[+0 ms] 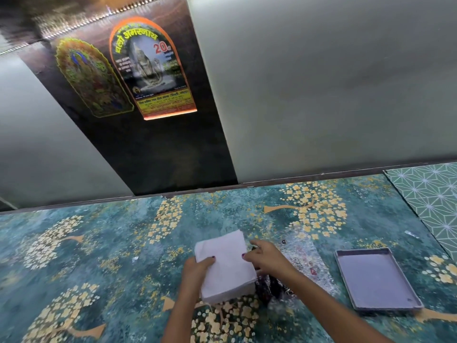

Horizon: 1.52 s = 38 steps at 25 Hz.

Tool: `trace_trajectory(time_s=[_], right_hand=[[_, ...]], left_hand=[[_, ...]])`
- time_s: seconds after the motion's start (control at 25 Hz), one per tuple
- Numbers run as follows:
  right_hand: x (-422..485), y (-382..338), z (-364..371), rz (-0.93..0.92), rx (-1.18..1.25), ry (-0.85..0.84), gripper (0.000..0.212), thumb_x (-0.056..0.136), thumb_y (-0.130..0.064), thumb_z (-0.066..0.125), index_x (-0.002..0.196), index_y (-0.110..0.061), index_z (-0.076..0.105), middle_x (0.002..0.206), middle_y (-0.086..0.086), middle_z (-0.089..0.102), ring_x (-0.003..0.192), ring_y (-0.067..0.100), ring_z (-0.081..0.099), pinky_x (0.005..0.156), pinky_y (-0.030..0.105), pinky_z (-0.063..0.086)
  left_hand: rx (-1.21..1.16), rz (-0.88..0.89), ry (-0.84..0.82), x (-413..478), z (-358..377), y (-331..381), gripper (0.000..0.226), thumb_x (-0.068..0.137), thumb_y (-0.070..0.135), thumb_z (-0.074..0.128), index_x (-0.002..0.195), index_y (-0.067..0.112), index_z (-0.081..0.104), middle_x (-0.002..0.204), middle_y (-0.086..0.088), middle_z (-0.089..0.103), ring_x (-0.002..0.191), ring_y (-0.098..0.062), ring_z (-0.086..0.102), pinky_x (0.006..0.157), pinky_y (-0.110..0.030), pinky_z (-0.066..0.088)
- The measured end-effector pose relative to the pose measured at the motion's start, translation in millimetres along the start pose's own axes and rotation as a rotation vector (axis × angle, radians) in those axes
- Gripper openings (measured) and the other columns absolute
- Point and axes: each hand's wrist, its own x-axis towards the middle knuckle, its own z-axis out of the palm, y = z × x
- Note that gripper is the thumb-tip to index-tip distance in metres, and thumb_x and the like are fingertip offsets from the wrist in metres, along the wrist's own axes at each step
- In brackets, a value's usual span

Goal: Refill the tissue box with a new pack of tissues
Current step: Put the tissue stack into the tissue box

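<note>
A white stack of tissues (226,264) is held just above the teal flowered table. My left hand (196,274) grips its left side, thumb on top. My right hand (265,259) holds its right edge, thumb resting on the top sheet. Under and to the right of the stack lies a clear plastic wrapper (296,266) with a dark patterned thing (268,289) partly hidden beneath the tissues; I cannot tell what it is. A grey rectangular box part (376,280), open side up and with nothing in it, lies flat to the right.
The table (99,243) has a teal cover with yellow flower trees. A green geometric mat (430,194) lies at the far right. Behind the table stand frosted panels and a dark post with two stickers (150,68).
</note>
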Motion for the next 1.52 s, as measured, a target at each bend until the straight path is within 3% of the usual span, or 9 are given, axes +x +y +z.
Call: trace_trajectory(time_s=[0.12,0.28,0.44,0.64,0.92,1.08,1.24,1.36,1.52], right_hand=[[-3.2,-0.1,7.9,-0.18,-0.219,0.057,0.04,0.081,-0.016,0.058,0.121,-0.014,0.053,0.104,0.007,0.066,0.085,0.019,0.058,0.063,0.027,0.045],[-5.2,9.0,4.4,-0.381,-0.498,0.218,0.055,0.082,-0.027,0.057,0.133,-0.016,0.039,0.132,0.007,0.046,0.118,0.024,0.047,0.096,0.037,0.044],[4.8,9.4,7.3,-0.753,-0.977,0.167,0.057,0.079,-0.042,0.056,0.131,-0.023,0.041,0.14,0.008,0.045,0.13,0.033,0.035,0.103,0.055,0.037],[21.5,6.1,19.5,-0.357,-1.233,-0.113,0.072,0.085,-0.053,0.042,0.142,-0.029,0.006,0.156,-0.005,-0.003,0.14,0.035,-0.014,0.106,0.069,-0.005],[33.6,19.7,37.0,-0.245,-1.395,-0.058,0.073,0.083,-0.058,0.039,0.142,-0.03,0.007,0.157,-0.002,-0.001,0.137,0.039,-0.022,0.095,0.067,-0.024],[40.9,13.2,49.0,-0.121,-1.559,-0.084,0.075,0.083,-0.06,0.038,0.143,-0.029,0.004,0.156,0.001,-0.004,0.135,0.043,-0.023,0.101,0.067,-0.017],[48.0,7.3,55.9,-0.031,-1.629,-0.13,0.074,0.085,-0.057,0.039,0.142,-0.031,0.002,0.156,0.0,-0.005,0.136,0.043,-0.021,0.102,0.068,-0.015],[42.5,10.7,39.6,-0.258,-1.437,-0.116,0.062,0.086,-0.051,0.042,0.14,-0.025,0.024,0.156,0.001,0.011,0.139,0.039,-0.016,0.102,0.071,-0.011],[-2.4,39.1,-18.2,-0.603,-0.715,0.031,0.045,0.084,-0.047,0.039,0.122,-0.027,0.051,0.142,-0.011,0.04,0.14,0.013,0.005,0.114,0.051,0.009]], left_hand=[[0.342,0.182,0.123,-0.3,1.5,-3.0,0.045,0.08,0.024,0.065,0.116,0.0,0.055,0.113,-0.02,0.063,0.094,-0.033,0.059,0.063,-0.032,0.045],[0.486,0.438,0.318,-14.8,-11.1,5.4,0.062,0.078,0.022,0.067,0.132,0.007,0.04,0.134,-0.015,0.048,0.12,-0.032,0.048,0.095,-0.041,0.044],[0.884,0.834,-0.081,-24.3,-15.7,2.0,0.06,0.084,0.033,0.055,0.137,0.016,0.032,0.145,-0.004,0.037,0.135,-0.023,0.032,0.112,-0.037,0.031],[1.389,0.622,-0.255,-0.1,-16.2,-13.8,0.067,0.092,0.049,0.03,0.144,0.025,-0.005,0.157,0.004,-0.011,0.144,-0.025,-0.014,0.117,-0.049,-0.001],[1.559,0.391,-0.288,7.4,-5.6,-25.0,0.066,0.091,0.055,0.023,0.143,0.03,-0.01,0.156,0.004,-0.018,0.138,-0.037,-0.026,0.111,-0.058,-0.014],[1.655,0.209,-0.338,15.0,5.3,-14.2,0.069,0.088,0.059,0.026,0.142,0.035,-0.009,0.155,0.006,-0.019,0.137,-0.042,-0.024,0.111,-0.06,-0.014],[1.695,0.149,-0.311,12.5,16.3,-6.0,0.07,0.088,0.059,0.031,0.143,0.034,-0.004,0.157,0.004,-0.014,0.138,-0.046,-0.019,0.112,-0.061,-0.011],[1.574,0.17,-0.367,9.4,12.7,-4.7,0.067,0.09,0.051,0.035,0.144,0.031,0.001,0.157,0.0,-0.012,0.139,-0.044,-0.016,0.111,-0.063,-0.008],[0.841,0.485,-0.088,-8.7,6.7,-29.5,0.047,0.089,0.022,0.047,0.135,0.022,0.037,0.15,-0.006,0.031,0.14,-0.031,0.021,0.116,-0.055,0.015]])
